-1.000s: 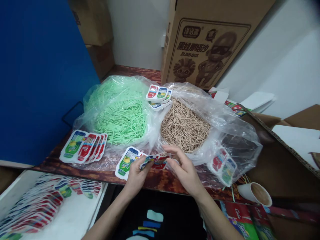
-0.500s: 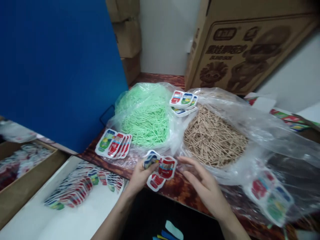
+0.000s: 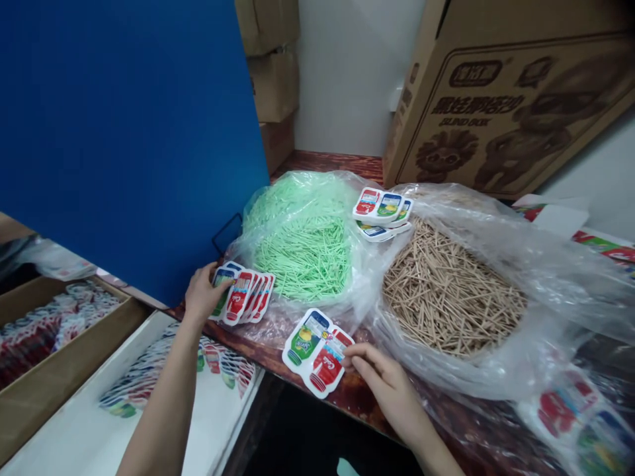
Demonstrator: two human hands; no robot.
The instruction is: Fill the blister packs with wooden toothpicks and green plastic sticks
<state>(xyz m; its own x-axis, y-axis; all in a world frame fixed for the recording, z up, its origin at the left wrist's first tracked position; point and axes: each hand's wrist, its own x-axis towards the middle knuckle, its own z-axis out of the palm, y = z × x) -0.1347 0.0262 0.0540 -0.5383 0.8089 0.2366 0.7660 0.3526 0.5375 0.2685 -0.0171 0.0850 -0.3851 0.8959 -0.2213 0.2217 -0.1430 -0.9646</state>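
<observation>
My left hand point(image 3: 201, 294) has its thumb over the near-left end of a fanned stack of printed drink-can cards point(image 3: 255, 297), gripping the leftmost one. My right hand point(image 3: 384, 383) pinches the right edge of a white-bordered double card point(image 3: 315, 354), with a green Sprite can and a red Cola can printed on it. This card is at the table's front edge. Just beyond it, a clear plastic bag holds thin green sticks point(image 3: 307, 258). Light-brown sticks point(image 3: 449, 291) fill another bag to the right.
More cards point(image 3: 381, 211) lie between the bags. A white tray point(image 3: 193, 410) and a cardboard box point(image 3: 64, 360), both with rows of cards, stand at lower left. A blue panel point(image 3: 124, 119) rises on the left; a large carton point(image 3: 496, 99) stands at the back right.
My left hand has let go of the cards in front and moved left to the fanned stack. My right hand has closed on the front card's edge. The view has shifted slightly.
</observation>
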